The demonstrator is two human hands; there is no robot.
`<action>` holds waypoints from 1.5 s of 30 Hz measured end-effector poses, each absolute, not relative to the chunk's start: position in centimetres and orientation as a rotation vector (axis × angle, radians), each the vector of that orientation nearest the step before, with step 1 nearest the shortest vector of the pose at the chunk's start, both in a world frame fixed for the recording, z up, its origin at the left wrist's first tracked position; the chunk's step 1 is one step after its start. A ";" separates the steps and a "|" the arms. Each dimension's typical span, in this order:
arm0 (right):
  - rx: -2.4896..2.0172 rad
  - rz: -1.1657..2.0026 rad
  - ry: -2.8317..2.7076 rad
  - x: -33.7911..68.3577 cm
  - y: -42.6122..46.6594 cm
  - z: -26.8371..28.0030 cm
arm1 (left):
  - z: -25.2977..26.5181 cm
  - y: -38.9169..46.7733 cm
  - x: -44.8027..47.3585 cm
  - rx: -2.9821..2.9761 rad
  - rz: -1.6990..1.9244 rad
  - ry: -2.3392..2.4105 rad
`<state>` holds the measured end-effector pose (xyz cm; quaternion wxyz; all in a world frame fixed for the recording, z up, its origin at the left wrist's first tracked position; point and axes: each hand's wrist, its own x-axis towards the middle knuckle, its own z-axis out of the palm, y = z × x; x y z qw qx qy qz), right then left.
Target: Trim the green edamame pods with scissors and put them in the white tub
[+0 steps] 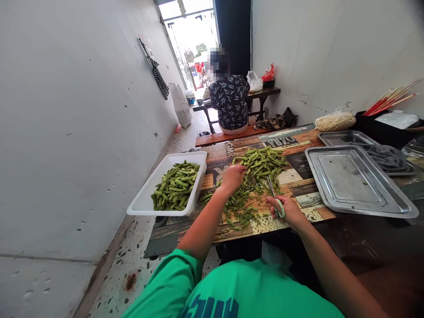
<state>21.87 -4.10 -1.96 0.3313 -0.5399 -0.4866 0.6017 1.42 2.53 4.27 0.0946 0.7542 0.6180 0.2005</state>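
Right of the white rectangular plastic tub [144,199], where slender green pods [265,162] are heaped, pale-green-handled metal scissors [271,187], held by the right hand [290,213] in a curled grip, are best angled clear of the left hand [232,178], its bent grip's contents indiscernible.

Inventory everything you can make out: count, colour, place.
Slender bean pods: uncounted, green, on table, in tub
Small plant scraps: uncounted, green, near table edge
Rectangular plastic tub: one, white, table's left end
Patchwork wood-print table: one, multicoloured, in front
Rectangular metal trays: two, silver, table's right
Crumpled cloth: one, grey, on rear tray
Bagged thin sticks: one bundle, pale, behind trays
Box with red-tipped sticks: one, black, far right
Wooden bench: one, brown, beyond table
Seated person: one, dark leaf-print shirt, on bench
Checked cloth: one, black-and-white, left wall
Tall sack: one, whitish, by left wall
Metal scissors: one pair, pale-green handles, right hand
Left hand: one, bare, at pods
Right hand: one, bare, gripping scissors
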 end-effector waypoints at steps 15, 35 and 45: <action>-1.351 1.569 -1.250 22.5 -4.6 -2.0 | 0.9 9.4 5.1 2.218 0.323 1.788; -1.313 1.557 -1.368 21.3 -3.2 -0.9 | 2.4 2.6 2.0 1.582 0.674 1.051; -1.297 1.486 -1.441 21.6 -3.6 -0.7 | 2.3 2.3 2.2 1.582 0.661 1.119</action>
